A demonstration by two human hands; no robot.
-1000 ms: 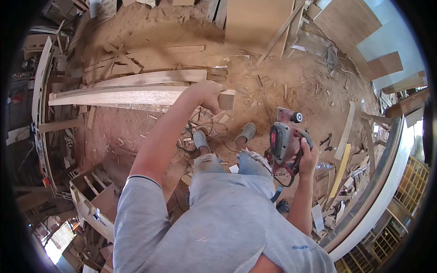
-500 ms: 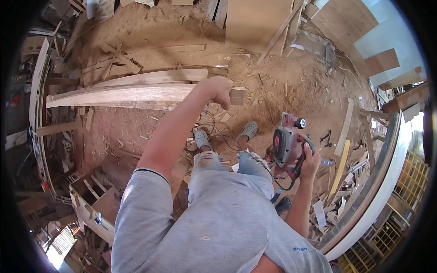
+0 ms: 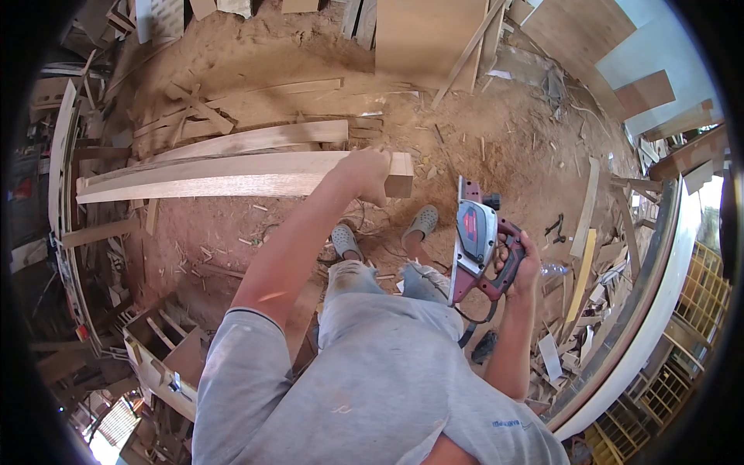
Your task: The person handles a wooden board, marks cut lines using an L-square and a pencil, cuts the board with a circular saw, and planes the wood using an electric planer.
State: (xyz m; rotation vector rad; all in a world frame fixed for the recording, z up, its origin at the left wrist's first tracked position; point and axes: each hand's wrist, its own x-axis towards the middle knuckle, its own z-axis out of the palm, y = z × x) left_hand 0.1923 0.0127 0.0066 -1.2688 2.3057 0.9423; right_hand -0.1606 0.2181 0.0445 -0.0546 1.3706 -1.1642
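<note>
A long squared timber beam [image 3: 225, 177] stretches from the left to the middle of the view, its end face showing at the right. Near that end, my left hand [image 3: 367, 175] grips it with fingers wrapped over the wood. My right hand [image 3: 521, 267] is closed round the rear handle of a red and grey electric hand planer [image 3: 477, 240]. The planer is held in the air to the right of the beam, turned on its side, with its cord hanging below.
A second board [image 3: 263, 138] lies behind the beam. Wood offcuts [image 3: 203, 108] and shavings litter the dirt floor. An open wooden box [image 3: 167, 349] stands at lower left. Leaning sheets [image 3: 430, 39] stand at the back. A yellow strip [image 3: 582, 275] lies at right among scraps.
My left hand has rolled the beam, so a different face shows. My right hand has turned the planer, which now shows its side more fully and sits slightly further left.
</note>
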